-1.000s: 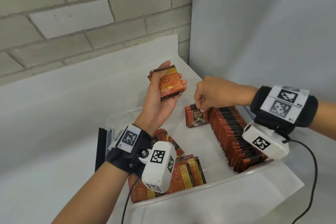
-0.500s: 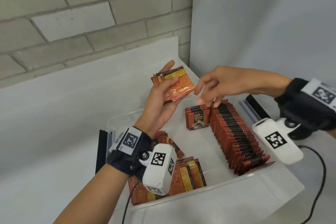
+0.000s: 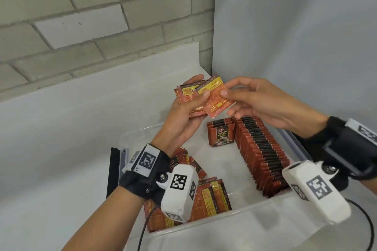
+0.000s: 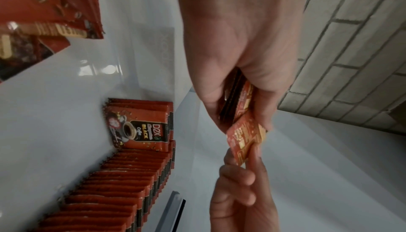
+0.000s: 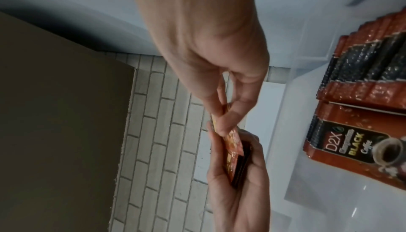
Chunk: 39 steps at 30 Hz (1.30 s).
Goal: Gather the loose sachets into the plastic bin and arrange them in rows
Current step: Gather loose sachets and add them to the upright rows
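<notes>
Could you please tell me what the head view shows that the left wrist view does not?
Only the head view shows both wrist cameras and the near rim of the plastic bin. Only the left wrist view shows the dark edges of the held stack. Both show the right hand pinching the top sachet and the long row.

From my remote seat it looked like a plain stockroom or workshop corner: a bare painted block wall [image 3: 85, 26], a white bench [image 3: 61, 128], a grey panel [image 3: 295, 36].
</notes>
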Each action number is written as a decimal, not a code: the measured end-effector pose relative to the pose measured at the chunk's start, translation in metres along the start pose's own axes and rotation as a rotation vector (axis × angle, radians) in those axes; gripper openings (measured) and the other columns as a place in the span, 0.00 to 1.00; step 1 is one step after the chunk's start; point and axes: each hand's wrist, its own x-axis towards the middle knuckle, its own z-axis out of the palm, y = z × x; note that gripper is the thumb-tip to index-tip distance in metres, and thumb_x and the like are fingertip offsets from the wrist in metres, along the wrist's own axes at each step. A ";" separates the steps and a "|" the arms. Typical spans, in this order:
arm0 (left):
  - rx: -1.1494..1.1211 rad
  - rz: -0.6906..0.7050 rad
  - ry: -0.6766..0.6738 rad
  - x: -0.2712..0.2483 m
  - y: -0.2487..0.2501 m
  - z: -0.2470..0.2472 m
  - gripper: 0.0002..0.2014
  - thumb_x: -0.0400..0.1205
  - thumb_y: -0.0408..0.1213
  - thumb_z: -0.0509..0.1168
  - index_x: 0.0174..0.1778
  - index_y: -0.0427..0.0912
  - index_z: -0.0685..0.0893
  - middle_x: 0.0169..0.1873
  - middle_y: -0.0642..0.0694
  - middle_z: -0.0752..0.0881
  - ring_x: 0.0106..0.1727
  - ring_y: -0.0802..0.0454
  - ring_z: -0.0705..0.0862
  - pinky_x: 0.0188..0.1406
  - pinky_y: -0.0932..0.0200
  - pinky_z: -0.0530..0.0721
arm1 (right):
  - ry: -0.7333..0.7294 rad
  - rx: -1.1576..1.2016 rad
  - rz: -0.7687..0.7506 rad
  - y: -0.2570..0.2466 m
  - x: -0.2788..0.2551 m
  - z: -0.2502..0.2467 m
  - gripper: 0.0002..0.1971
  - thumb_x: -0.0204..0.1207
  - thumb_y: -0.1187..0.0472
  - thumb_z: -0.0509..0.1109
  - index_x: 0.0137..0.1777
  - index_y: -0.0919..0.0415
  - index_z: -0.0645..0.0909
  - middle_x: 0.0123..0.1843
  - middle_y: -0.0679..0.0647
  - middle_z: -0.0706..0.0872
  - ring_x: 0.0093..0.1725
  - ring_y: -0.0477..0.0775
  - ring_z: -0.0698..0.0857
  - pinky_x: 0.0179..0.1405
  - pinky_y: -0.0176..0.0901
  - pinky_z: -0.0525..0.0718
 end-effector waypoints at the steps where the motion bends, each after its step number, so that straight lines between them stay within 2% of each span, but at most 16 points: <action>1: 0.004 -0.021 0.004 0.000 0.001 0.001 0.19 0.78 0.36 0.66 0.66 0.43 0.79 0.61 0.38 0.85 0.62 0.43 0.84 0.61 0.50 0.83 | 0.039 0.056 -0.029 -0.001 -0.001 0.000 0.10 0.75 0.63 0.73 0.55 0.63 0.83 0.40 0.58 0.91 0.30 0.48 0.88 0.30 0.34 0.87; 3: 0.006 -0.065 0.033 0.000 0.002 0.001 0.20 0.80 0.46 0.63 0.65 0.42 0.80 0.57 0.37 0.85 0.55 0.46 0.85 0.57 0.54 0.85 | 0.137 0.123 -0.112 -0.004 -0.004 0.000 0.10 0.74 0.65 0.72 0.55 0.64 0.84 0.43 0.61 0.91 0.35 0.52 0.91 0.35 0.35 0.88; 6: -0.075 -0.105 0.087 0.003 0.003 0.000 0.21 0.78 0.54 0.62 0.60 0.43 0.80 0.46 0.39 0.82 0.44 0.49 0.83 0.48 0.55 0.86 | 0.240 0.081 -0.260 -0.007 -0.007 -0.002 0.08 0.73 0.65 0.75 0.52 0.61 0.88 0.48 0.61 0.91 0.44 0.54 0.92 0.44 0.35 0.88; 10: -0.140 -0.103 0.079 0.001 0.004 0.003 0.22 0.76 0.53 0.64 0.60 0.41 0.79 0.45 0.39 0.84 0.43 0.49 0.83 0.46 0.55 0.86 | 0.275 -0.180 -0.367 0.003 -0.011 0.001 0.09 0.68 0.59 0.79 0.49 0.50 0.91 0.52 0.52 0.88 0.51 0.45 0.88 0.55 0.31 0.83; 14: -0.181 -0.077 -0.017 -0.001 0.003 0.003 0.14 0.79 0.33 0.65 0.62 0.41 0.78 0.52 0.39 0.88 0.51 0.47 0.88 0.49 0.57 0.87 | 0.266 -0.394 -0.383 0.015 -0.013 0.007 0.12 0.69 0.57 0.78 0.52 0.50 0.90 0.53 0.48 0.82 0.51 0.35 0.81 0.51 0.19 0.76; 17: -0.104 -0.020 -0.048 0.000 0.001 0.001 0.21 0.77 0.20 0.62 0.64 0.42 0.77 0.57 0.38 0.86 0.55 0.46 0.88 0.48 0.57 0.86 | 0.256 -0.412 -0.395 0.016 -0.015 0.008 0.11 0.70 0.58 0.78 0.53 0.52 0.90 0.52 0.47 0.81 0.50 0.32 0.80 0.51 0.19 0.76; 19: -0.080 0.006 -0.057 0.000 0.001 0.001 0.24 0.76 0.17 0.62 0.63 0.44 0.78 0.57 0.39 0.86 0.55 0.47 0.88 0.49 0.57 0.86 | 0.249 -0.363 -0.376 0.013 -0.014 0.007 0.11 0.70 0.59 0.78 0.53 0.52 0.89 0.54 0.49 0.81 0.50 0.35 0.85 0.51 0.23 0.80; 21: -0.077 0.026 -0.070 -0.001 0.002 0.002 0.24 0.74 0.17 0.62 0.62 0.45 0.79 0.57 0.40 0.86 0.55 0.47 0.88 0.49 0.57 0.86 | 0.224 -0.232 -0.318 0.007 -0.013 0.004 0.14 0.70 0.62 0.78 0.56 0.53 0.86 0.57 0.53 0.83 0.48 0.44 0.90 0.50 0.30 0.85; 23: -0.089 0.034 -0.083 -0.001 0.003 0.002 0.25 0.74 0.16 0.62 0.62 0.45 0.79 0.57 0.41 0.86 0.55 0.47 0.87 0.48 0.58 0.86 | 0.176 -0.085 -0.230 0.001 -0.013 0.001 0.20 0.71 0.65 0.77 0.62 0.56 0.81 0.54 0.57 0.85 0.44 0.52 0.92 0.45 0.35 0.88; 26: -0.090 0.037 -0.095 -0.002 0.003 0.003 0.26 0.73 0.17 0.63 0.62 0.46 0.78 0.59 0.40 0.85 0.57 0.46 0.87 0.48 0.57 0.86 | 0.100 -0.043 -0.103 -0.007 -0.010 -0.007 0.24 0.68 0.62 0.77 0.65 0.58 0.79 0.44 0.55 0.91 0.41 0.52 0.92 0.43 0.38 0.90; 29: -0.084 0.036 -0.099 -0.002 0.003 0.002 0.23 0.74 0.20 0.63 0.61 0.47 0.79 0.59 0.40 0.85 0.57 0.45 0.86 0.47 0.57 0.86 | 0.034 -0.132 -0.040 -0.009 -0.005 -0.015 0.20 0.63 0.58 0.77 0.56 0.62 0.85 0.35 0.50 0.90 0.34 0.44 0.86 0.38 0.35 0.85; 31: -0.106 0.027 -0.091 -0.002 0.004 0.002 0.18 0.77 0.24 0.63 0.59 0.47 0.81 0.59 0.40 0.86 0.59 0.44 0.85 0.53 0.53 0.86 | 0.009 -0.201 -0.018 -0.009 -0.001 -0.021 0.16 0.61 0.57 0.78 0.49 0.62 0.87 0.33 0.48 0.89 0.31 0.43 0.82 0.37 0.35 0.81; 33: -0.121 0.026 -0.070 -0.002 0.004 0.002 0.12 0.79 0.28 0.64 0.53 0.46 0.86 0.53 0.40 0.88 0.57 0.45 0.86 0.59 0.49 0.84 | -0.027 -0.283 0.000 -0.009 0.002 -0.027 0.14 0.62 0.57 0.78 0.47 0.61 0.87 0.31 0.47 0.88 0.30 0.42 0.81 0.33 0.32 0.79; 35: -0.106 0.032 -0.002 -0.001 0.005 0.001 0.07 0.78 0.31 0.67 0.45 0.46 0.89 0.42 0.43 0.88 0.47 0.49 0.87 0.53 0.52 0.85 | -0.078 -0.393 0.004 -0.009 0.006 -0.031 0.11 0.66 0.59 0.79 0.47 0.61 0.88 0.30 0.46 0.88 0.29 0.41 0.80 0.31 0.31 0.78; 37: -0.117 0.045 0.100 0.001 0.006 -0.001 0.08 0.75 0.35 0.68 0.50 0.43 0.86 0.38 0.43 0.85 0.41 0.51 0.84 0.42 0.57 0.86 | -0.128 -0.531 -0.013 -0.007 0.010 -0.032 0.07 0.68 0.60 0.79 0.45 0.61 0.89 0.30 0.47 0.88 0.29 0.41 0.81 0.30 0.29 0.76; 39: -0.138 0.061 0.157 0.002 0.007 -0.002 0.15 0.74 0.36 0.68 0.56 0.43 0.82 0.39 0.43 0.84 0.40 0.50 0.82 0.39 0.57 0.84 | -0.173 -0.693 -0.052 -0.003 0.014 -0.029 0.04 0.69 0.59 0.80 0.42 0.57 0.90 0.30 0.47 0.89 0.29 0.40 0.82 0.30 0.24 0.75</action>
